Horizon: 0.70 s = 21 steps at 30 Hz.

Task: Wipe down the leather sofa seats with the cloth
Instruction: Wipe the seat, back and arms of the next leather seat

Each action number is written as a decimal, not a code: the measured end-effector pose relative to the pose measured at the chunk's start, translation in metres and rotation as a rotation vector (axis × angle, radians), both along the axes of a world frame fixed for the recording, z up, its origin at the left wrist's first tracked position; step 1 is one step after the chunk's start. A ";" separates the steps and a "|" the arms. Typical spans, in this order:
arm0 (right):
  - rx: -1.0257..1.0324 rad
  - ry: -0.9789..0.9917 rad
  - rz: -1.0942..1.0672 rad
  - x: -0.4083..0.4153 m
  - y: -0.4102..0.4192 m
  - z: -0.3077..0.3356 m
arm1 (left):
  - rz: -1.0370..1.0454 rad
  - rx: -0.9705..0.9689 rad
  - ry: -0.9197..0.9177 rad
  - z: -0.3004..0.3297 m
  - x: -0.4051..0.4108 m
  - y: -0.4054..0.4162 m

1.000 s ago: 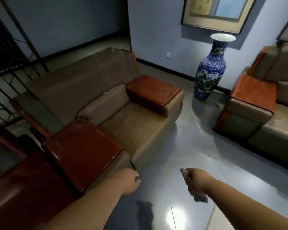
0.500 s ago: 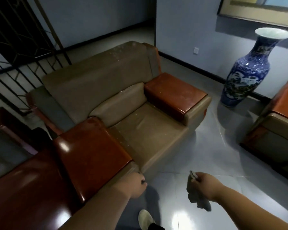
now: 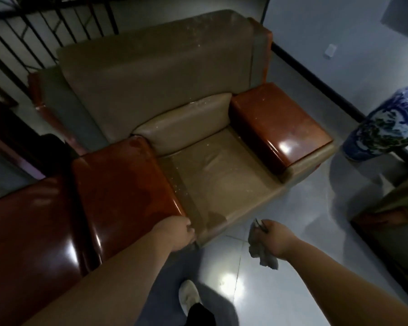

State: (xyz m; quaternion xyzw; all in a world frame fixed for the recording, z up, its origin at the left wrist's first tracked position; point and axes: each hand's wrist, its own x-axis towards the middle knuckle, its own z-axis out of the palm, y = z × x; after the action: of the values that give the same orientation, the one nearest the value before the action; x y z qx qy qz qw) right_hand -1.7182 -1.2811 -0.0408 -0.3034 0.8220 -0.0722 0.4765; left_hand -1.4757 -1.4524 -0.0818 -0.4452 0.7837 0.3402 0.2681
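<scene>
A tan leather armchair sofa fills the middle of the view, its seat cushion (image 3: 222, 184) dusty with pale specks. Glossy red-brown armrests (image 3: 278, 123) flank the seat. My right hand (image 3: 277, 238) grips a crumpled grey cloth (image 3: 262, 251), which hangs below my fist over the floor, just right of the seat's front edge. My left hand (image 3: 177, 234) has loosely curled fingers and sits against the front corner of the left armrest (image 3: 123, 184); I see nothing in it.
A tall blue-and-white vase (image 3: 386, 128) stands on the floor at the right. Another sofa (image 3: 391, 220) sits at the right edge, and a dark red armrest (image 3: 28, 231) adjoins on the left. Black railing (image 3: 45, 27) runs behind. My shoe (image 3: 189, 295) is on the shiny grey floor.
I have stepped closer and turned left, so the armchair is now centred and the vase has slid to the right edge. Both hands keep their pose, cloth still in the right.
</scene>
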 end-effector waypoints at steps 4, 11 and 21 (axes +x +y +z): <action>0.052 -0.040 0.146 -0.002 -0.047 -0.030 | 0.104 0.027 0.000 -0.014 0.022 -0.016; 0.084 0.036 0.443 0.003 -0.109 -0.109 | 0.332 -0.005 -0.071 -0.068 0.047 -0.006; 0.125 0.161 0.849 -0.020 -0.170 -0.250 | 0.410 -0.178 0.001 -0.173 0.012 0.012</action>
State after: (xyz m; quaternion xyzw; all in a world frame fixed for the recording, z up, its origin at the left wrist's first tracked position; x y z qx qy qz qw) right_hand -1.7384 -1.4508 -0.2908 -0.5897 0.6616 0.2039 0.4158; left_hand -1.4635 -1.4401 -0.2552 -0.6170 0.7037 0.3174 0.1527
